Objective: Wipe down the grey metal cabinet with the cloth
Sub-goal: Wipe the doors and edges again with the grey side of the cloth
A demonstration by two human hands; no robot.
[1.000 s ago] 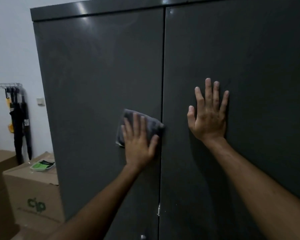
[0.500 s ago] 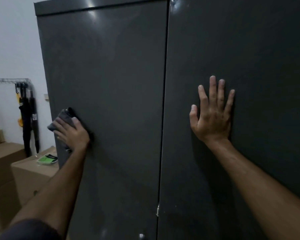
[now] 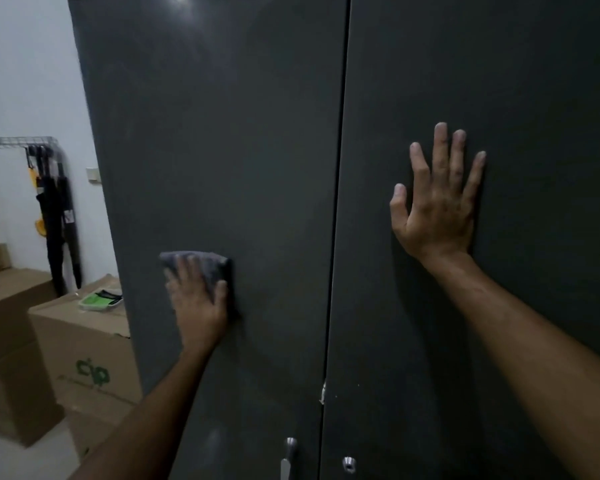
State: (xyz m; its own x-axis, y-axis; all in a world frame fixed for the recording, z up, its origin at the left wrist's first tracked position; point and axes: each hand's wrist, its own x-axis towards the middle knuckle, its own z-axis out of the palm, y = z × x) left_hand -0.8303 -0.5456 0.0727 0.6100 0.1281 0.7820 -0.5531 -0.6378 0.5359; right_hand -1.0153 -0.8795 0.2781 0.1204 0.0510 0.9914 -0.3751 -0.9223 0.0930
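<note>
While pressing cloth (image 3: 201,263) flat under straight left hand (image 3: 198,306) fingers: unwiped cabinet (image 3: 257,150) door rightward; right hand (image 3: 437,209) splayed, bracing.

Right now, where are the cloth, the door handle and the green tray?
cloth (image 3: 207,263): head view, upper fold above the fingers.
door handle (image 3: 290,445): head view, top of the metal lever.
green tray (image 3: 99,300): head view, green middle, on the box.

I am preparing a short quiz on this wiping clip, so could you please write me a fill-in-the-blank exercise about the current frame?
1. The left hand presses the grey cloth against the ____ door of the cabinet.
2. The right hand lies flat with fingers ____.
3. Beside the cabinet stands a cardboard box with ____ lettering.

Missing words: left; spread; green
</note>
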